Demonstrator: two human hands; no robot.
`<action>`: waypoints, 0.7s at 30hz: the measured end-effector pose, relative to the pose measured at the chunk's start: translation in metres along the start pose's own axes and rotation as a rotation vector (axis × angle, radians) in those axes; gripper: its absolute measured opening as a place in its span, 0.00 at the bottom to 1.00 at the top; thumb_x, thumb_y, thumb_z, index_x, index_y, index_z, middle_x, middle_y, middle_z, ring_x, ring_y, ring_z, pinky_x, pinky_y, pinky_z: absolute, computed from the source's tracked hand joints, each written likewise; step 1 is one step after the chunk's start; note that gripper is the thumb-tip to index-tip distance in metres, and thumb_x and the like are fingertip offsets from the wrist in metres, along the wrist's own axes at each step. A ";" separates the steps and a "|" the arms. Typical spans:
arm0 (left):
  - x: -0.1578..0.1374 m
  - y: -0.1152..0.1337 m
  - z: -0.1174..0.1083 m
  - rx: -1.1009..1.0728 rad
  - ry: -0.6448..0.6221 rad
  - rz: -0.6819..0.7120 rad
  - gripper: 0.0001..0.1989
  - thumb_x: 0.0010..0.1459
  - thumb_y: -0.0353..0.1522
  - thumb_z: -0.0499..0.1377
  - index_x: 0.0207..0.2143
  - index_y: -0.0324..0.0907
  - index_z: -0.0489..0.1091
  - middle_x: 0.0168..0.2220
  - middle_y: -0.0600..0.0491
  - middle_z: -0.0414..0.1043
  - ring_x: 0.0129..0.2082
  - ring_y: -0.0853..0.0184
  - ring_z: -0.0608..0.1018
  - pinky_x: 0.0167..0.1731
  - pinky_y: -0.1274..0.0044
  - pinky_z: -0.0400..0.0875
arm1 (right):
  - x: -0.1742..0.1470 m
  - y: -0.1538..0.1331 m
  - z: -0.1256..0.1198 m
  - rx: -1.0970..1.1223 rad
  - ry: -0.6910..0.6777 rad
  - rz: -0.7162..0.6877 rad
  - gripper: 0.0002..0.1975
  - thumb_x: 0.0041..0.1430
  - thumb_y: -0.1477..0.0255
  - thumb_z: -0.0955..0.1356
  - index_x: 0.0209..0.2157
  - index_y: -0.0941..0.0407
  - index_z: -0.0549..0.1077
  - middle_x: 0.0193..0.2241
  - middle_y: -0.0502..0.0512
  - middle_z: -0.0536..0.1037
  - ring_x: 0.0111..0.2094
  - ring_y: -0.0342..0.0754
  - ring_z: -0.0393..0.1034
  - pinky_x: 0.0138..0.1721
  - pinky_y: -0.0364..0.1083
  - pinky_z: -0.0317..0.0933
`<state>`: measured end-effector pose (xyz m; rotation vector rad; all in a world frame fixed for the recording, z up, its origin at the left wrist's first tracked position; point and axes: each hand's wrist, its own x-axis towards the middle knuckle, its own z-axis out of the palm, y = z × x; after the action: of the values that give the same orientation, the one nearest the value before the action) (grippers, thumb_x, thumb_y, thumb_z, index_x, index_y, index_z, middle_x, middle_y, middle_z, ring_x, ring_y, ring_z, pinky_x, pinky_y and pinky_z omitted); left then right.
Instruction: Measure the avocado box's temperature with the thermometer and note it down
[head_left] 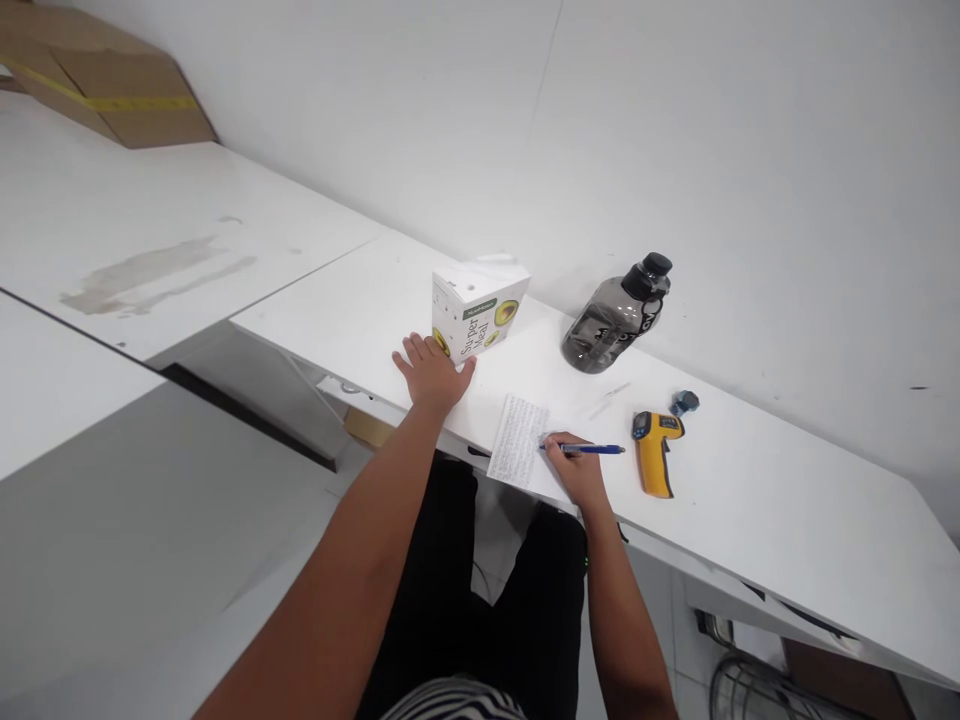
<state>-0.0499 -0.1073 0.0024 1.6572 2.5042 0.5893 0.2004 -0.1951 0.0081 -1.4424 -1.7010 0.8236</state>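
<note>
My right hand [577, 468] grips a blue pen [600, 449], its tip over a sheet of paper [519, 440] covered in dense handwriting. The sheet lies at the table's front edge, and the side of my hand rests on it. To the left, my left hand [433, 372] lies with fingers spread at the base of a white box [480, 310]. The box stands upright, with avocado pictures and the words "Su-per Meal" on its front. Fingers of that hand touch or nearly touch the box's lower edge; the exact contact is hard to see.
A dark clear water bottle [611, 315] stands behind the paper by the wall. Right of my writing hand lie a yellow infrared thermometer [655, 455] and a small dark blue item [684, 402], perhaps a watch. A taped cardboard box [124, 95] sits at the far left.
</note>
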 end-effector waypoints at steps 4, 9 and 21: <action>0.001 0.001 0.001 0.010 -0.017 -0.002 0.47 0.58 0.52 0.44 0.64 0.19 0.48 0.67 0.25 0.45 0.69 0.40 0.46 0.64 0.50 0.39 | 0.000 -0.002 -0.001 0.019 -0.029 0.021 0.12 0.54 0.62 0.67 0.25 0.54 0.76 0.26 0.54 0.80 0.31 0.52 0.73 0.35 0.49 0.67; 0.000 0.001 0.000 0.031 -0.022 0.006 0.47 0.58 0.53 0.43 0.65 0.20 0.49 0.68 0.25 0.45 0.69 0.40 0.46 0.64 0.50 0.39 | -0.001 0.000 -0.001 0.016 -0.009 0.038 0.13 0.54 0.61 0.66 0.26 0.54 0.76 0.27 0.55 0.80 0.32 0.52 0.73 0.36 0.49 0.66; 0.000 0.000 -0.001 0.040 -0.031 0.006 0.47 0.59 0.53 0.42 0.65 0.19 0.48 0.68 0.26 0.45 0.69 0.40 0.47 0.64 0.50 0.40 | -0.002 0.001 0.001 0.020 -0.011 0.011 0.12 0.53 0.61 0.66 0.25 0.55 0.76 0.26 0.55 0.80 0.31 0.52 0.73 0.35 0.49 0.65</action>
<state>-0.0500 -0.1078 0.0037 1.6748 2.5067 0.5132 0.2006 -0.1964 0.0063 -1.4376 -1.6895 0.8544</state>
